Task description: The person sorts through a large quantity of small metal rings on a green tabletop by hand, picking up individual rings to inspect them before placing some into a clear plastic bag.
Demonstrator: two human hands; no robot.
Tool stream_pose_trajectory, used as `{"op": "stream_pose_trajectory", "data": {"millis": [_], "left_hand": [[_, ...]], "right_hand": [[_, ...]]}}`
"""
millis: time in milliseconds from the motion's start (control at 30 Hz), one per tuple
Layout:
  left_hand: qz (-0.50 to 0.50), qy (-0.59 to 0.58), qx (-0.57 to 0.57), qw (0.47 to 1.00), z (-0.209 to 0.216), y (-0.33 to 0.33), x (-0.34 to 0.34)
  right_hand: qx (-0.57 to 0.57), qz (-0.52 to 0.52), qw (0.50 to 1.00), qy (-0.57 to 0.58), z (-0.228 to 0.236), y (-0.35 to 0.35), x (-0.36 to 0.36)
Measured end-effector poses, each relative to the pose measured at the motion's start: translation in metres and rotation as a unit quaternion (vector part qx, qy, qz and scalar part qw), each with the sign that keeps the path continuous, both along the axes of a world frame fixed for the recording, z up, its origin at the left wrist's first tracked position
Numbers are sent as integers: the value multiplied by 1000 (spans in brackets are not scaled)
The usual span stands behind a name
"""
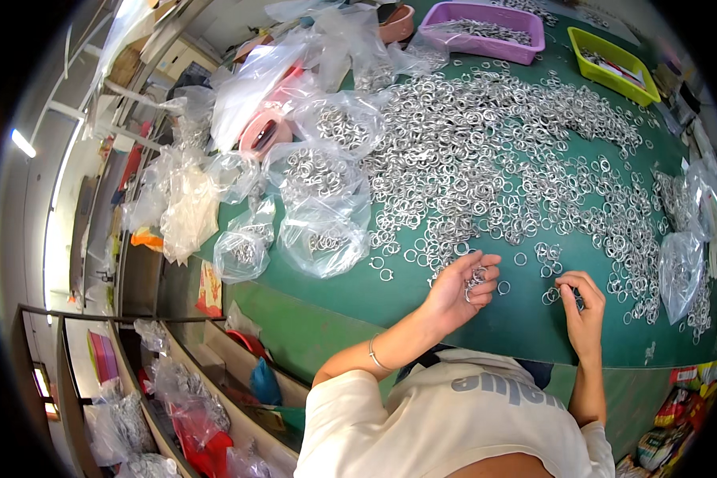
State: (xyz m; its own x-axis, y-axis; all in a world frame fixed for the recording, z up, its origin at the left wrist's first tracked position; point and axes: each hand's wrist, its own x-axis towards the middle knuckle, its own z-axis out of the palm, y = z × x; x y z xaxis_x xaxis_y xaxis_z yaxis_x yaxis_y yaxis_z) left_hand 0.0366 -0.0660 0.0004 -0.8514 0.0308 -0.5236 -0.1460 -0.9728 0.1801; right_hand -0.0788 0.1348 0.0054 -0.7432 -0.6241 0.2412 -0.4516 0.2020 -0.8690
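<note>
My left hand (464, 293) is turned palm up beside the near edge of a big pile, its fingers curled round several silver metal rings (476, 280). To the right, my right hand (585, 311) reaches down to the table with bent fingers, and a few rings show between its thumb and fingers. A small cluster of loose rings (547, 256) lies just beyond that hand. Single rings (520, 259) are scattered between the two hands. The large pile of rings (462, 151) spreads across the green tabletop (518, 327).
Clear plastic bags (319, 231) with rings stand left of the pile. A purple basin (526, 52) of metal parts and a yellow-green basket (649, 89) sit at the back. More bags (681, 275) lie at the right edge. Compartments with bags (191, 390) stand lower left.
</note>
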Motion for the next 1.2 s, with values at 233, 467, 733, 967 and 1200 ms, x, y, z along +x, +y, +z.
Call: {"op": "stream_pose_trajectory", "data": {"millis": [233, 467, 733, 967, 1200], "left_hand": [[53, 16, -2, 998, -7, -11, 15], [444, -99, -225, 862, 17, -63, 74], [698, -234, -343, 583, -4, -279, 236], [519, -287, -560, 580, -29, -299, 249], [466, -543, -616, 330, -85, -303, 301]], "right_hand": [[18, 13, 999, -41, -12, 3, 5], [16, 8, 998, -55, -16, 1, 2], [21, 21, 998, -55, -27, -5, -1], [51, 18, 998, -22, -14, -21, 6], [115, 191, 975, 4, 24, -87, 34]]}}
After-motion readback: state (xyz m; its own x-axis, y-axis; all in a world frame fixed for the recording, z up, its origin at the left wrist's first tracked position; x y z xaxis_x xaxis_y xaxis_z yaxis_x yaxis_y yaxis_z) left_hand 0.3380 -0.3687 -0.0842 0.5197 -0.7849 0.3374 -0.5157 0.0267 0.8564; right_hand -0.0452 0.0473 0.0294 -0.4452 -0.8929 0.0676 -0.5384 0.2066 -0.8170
